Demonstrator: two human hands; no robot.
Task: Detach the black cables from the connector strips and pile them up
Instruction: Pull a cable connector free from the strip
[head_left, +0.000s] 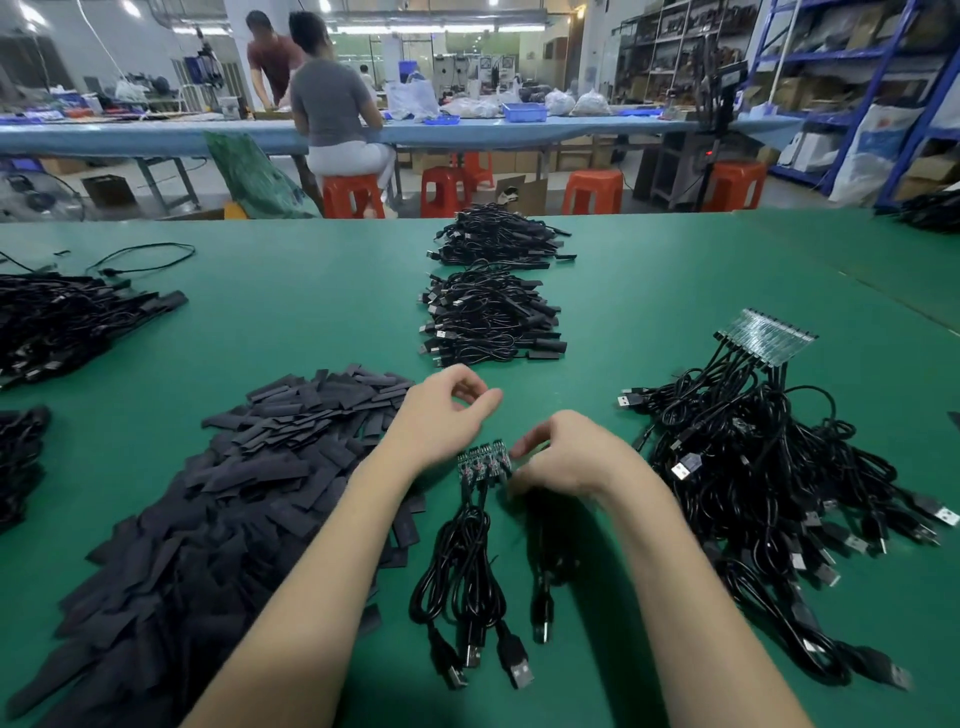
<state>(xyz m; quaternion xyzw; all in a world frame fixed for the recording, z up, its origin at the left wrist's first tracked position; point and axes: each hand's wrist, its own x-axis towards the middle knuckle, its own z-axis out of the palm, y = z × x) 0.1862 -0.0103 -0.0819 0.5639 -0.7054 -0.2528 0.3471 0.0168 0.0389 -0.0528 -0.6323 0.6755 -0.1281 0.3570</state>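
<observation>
Across the near half of the view: green mat table (649, 291), wide, running left to right. Far side of it: factory floor, long blue-topped bench (156, 136), orange stools (592, 191), blue racking (852, 78) with cartons far right, two people at the bench, one seated with their back to the camera. Blue bin (524, 111) on the bench, contents not readable; clear bags (589, 103) beside it, filled with something unclear.

On the table, no containers, just heaps:
- black sleeve pieces (249, 467), big heap near left
- two bundled cable piles (491, 317) mid-far, one behind the other
- more black cable heaps (62, 322) at far left edge
- tangle of black cables (769, 467) right, still attached to a connector strip (769, 338) at its far end, USB plugs splayed out near side

Near centre: a short connector strip section (485, 462) with several black cables hanging (462, 571) toward the near edge, USB plugs on the mat.

Left hand (441, 421) just far-left of that strip, fingers loosely curled, thumb and forefinger nearly meeting, nothing visibly in them. Right hand (566, 457) on the strip's right end, fingers curled at it, blurred; looks like a pinch on the strip but contact not clear
</observation>
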